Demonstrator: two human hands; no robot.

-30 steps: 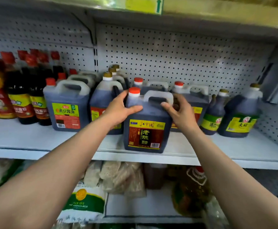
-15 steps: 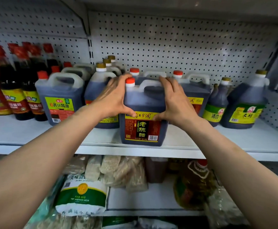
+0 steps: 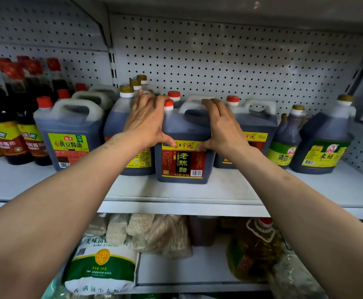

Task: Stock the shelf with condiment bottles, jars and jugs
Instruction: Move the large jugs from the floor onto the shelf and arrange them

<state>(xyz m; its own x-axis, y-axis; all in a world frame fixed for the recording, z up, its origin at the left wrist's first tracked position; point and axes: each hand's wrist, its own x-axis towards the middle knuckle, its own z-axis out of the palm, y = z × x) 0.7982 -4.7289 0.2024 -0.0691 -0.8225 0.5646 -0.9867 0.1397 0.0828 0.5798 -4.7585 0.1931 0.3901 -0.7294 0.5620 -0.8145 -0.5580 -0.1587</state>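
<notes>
A dark vinegar jug (image 3: 184,162) with a red cap, white handle and red-and-yellow label stands upright on the white shelf (image 3: 176,196), a little in front of the row behind it. My left hand (image 3: 146,119) grips its left shoulder, thumb on the label's top edge. On the opposite shoulder my right hand (image 3: 221,126) grips the same way, fingers reaching over by the handle. A second red-capped jug (image 3: 174,96) shows just behind it.
Close on the left stand a gold-capped jug (image 3: 120,119), a soy sauce jug (image 3: 68,139) and tall dark bottles (image 3: 14,134). To the right are a matching jug (image 3: 256,126), a green-label bottle (image 3: 286,141) and a rice vinegar jug (image 3: 325,145). Below lie a rice bag (image 3: 103,264) and an oil bottle (image 3: 253,249).
Both hands have slid from the jug's front corners up over its shoulders. The jug has gone back on the shelf, toward the row behind.
</notes>
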